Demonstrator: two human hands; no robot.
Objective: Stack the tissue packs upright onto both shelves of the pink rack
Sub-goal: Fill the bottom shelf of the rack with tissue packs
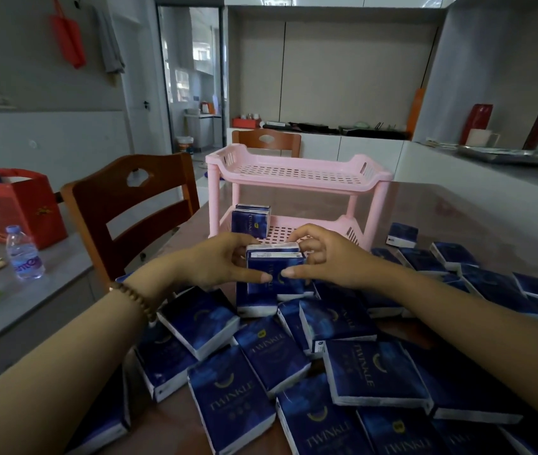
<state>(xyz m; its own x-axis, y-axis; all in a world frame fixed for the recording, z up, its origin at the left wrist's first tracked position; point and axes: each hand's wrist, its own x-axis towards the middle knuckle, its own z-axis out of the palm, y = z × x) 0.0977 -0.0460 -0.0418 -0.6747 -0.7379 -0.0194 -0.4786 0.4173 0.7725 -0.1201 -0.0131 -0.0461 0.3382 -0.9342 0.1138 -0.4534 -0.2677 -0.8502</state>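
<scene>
"Now, what could go wrong?"

"The left hand [225, 261] pinches one side of the two upright dark-blue plastic-wrapped tissue packs [275, 274], the right hand [326, 257] the other, fingers curled, just before the lower shelf of the pink slotted plastic rack [293, 188]. Uneven pressure may splay the slippery pair, toppling the standing packs [250, 221] already there."

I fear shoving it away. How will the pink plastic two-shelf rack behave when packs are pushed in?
The pink plastic two-shelf rack looks light: thin slotted shelves, so it probably slides on the glossy table. With only a few blue tissue packs on its lower shelf, a high push might tip it.
</scene>
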